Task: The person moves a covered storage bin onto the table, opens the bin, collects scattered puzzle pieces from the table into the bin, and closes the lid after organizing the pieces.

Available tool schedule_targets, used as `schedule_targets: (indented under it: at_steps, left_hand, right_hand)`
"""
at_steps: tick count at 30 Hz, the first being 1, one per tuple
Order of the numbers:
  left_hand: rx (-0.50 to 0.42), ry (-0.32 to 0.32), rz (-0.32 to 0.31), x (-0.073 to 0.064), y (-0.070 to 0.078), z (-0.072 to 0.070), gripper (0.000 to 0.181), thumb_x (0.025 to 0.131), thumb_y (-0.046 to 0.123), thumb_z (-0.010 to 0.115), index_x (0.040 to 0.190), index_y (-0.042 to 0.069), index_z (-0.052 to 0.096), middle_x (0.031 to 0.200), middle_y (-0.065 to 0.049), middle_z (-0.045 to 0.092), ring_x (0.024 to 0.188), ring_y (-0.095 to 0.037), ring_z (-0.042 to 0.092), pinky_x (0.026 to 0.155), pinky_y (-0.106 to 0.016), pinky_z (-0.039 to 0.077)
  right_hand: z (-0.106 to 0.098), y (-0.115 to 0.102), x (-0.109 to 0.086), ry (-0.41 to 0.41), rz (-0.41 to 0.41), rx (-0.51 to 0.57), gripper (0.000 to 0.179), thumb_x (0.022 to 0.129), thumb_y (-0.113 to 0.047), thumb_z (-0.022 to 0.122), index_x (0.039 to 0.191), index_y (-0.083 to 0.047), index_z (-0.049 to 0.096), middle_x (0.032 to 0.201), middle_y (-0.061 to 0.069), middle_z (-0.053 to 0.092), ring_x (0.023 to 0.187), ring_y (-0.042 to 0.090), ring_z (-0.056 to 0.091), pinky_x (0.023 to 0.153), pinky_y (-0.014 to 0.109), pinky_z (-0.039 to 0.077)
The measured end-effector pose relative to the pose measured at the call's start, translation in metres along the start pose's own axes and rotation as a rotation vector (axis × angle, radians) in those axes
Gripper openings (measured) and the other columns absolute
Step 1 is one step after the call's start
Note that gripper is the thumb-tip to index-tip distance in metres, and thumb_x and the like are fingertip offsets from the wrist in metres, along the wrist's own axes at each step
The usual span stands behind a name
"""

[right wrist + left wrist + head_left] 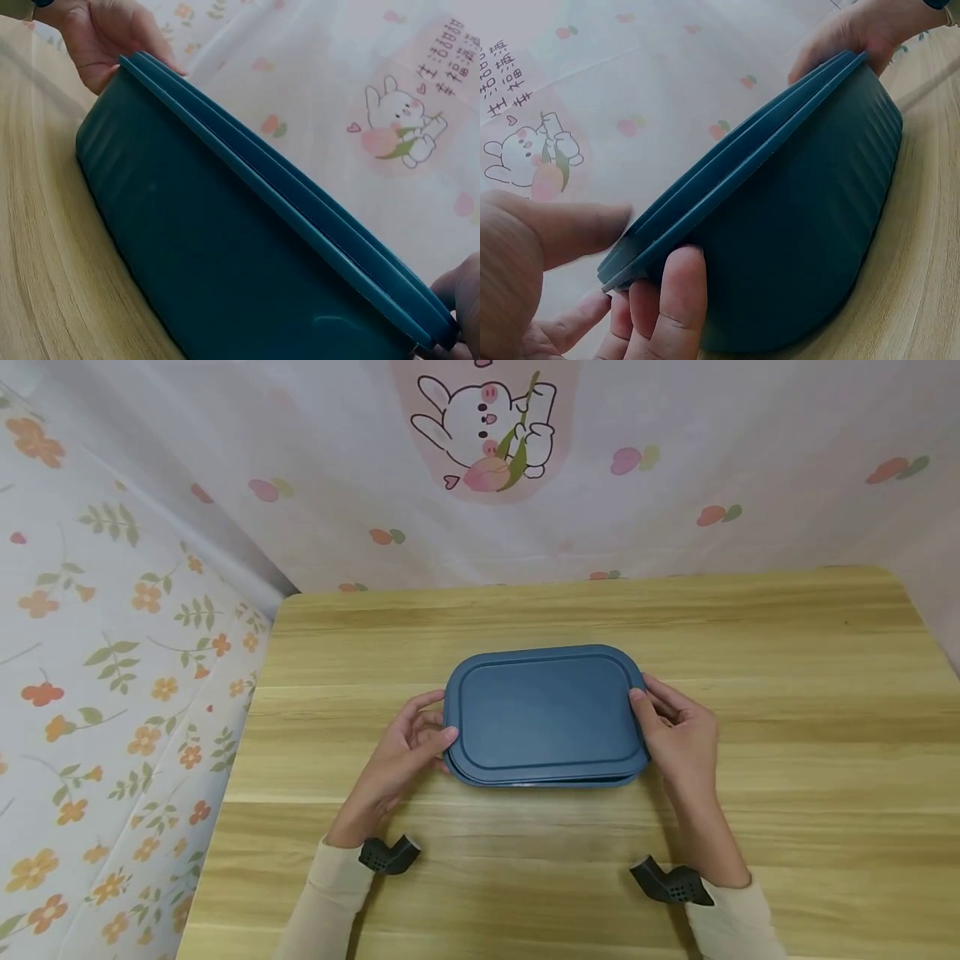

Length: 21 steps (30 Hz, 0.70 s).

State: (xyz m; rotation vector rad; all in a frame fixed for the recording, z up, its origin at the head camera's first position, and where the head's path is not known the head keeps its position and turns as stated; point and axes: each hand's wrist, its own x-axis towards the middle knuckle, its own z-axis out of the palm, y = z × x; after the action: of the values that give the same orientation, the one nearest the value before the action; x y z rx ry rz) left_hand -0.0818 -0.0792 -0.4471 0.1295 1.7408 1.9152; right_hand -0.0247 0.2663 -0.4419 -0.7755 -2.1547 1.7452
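A blue rectangular storage box (795,202) with rounded corners stands on the wooden table, its matching lid (551,714) lying over the top. Along the near edge a thin dark gap shows between lid and rim, and both wrist views show the lid's edge slightly raised off the rim. My left hand (408,747) grips the left end, thumb on the lid's edge and fingers beneath the rim. At the right end my right hand (681,731) pinches the edge the same way, thumb on top. What is inside the box is hidden.
The wooden table (810,735) extends around the box on all sides. Behind it hangs a pale curtain (645,427) with a rabbit print, and a flowered cloth (112,693) hangs along the left side. A small black wrist camera (390,855) sits on the left sleeve.
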Motion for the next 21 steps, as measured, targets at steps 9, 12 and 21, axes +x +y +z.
schedule_targets:
  at_steps: [9, 12, 21]
  left_hand:
    - [-0.035, -0.009, -0.002, -0.0023, 0.0018, -0.0013, 0.067, 0.1, -0.004, 0.062, 0.161, 0.006, 0.034, 0.116, -0.003, 0.058, 0.084, -0.009, 0.068, 0.065, -0.027, 0.065]
    - [-0.037, -0.015, -0.008, -0.0028, 0.0029, -0.0017, 0.068, 0.1, -0.004, 0.061, 0.161, 0.006, 0.033, 0.116, -0.001, 0.058, 0.084, -0.008, 0.067, 0.066, -0.026, 0.064]
    - [-0.081, -0.041, -0.008, -0.0019, 0.0031, -0.0039, 0.069, 0.1, -0.003, 0.06, 0.162, 0.006, 0.032, 0.115, 0.002, 0.064, 0.084, -0.01, 0.071, 0.068, -0.027, 0.065]
  right_hand:
    - [0.0, 0.0018, -0.0023, -0.017, -0.076, -0.034, 0.034, 0.096, -0.017, 0.078, 0.129, -0.011, 0.077, 0.095, -0.026, 0.07, 0.088, -0.003, 0.068, 0.078, 0.005, 0.056]
    - [-0.0008, 0.0029, -0.0031, -0.018, -0.069, -0.049, 0.032, 0.098, -0.02, 0.077, 0.129, -0.014, 0.077, 0.098, -0.027, 0.071, 0.091, -0.003, 0.068, 0.08, 0.005, 0.055]
    - [-0.0026, 0.0071, -0.0009, -0.058, -0.151, -0.05, 0.03, 0.1, -0.011, 0.07, 0.129, -0.006, 0.074, 0.09, -0.018, 0.065, 0.078, 0.002, 0.06, 0.067, 0.008, 0.048]
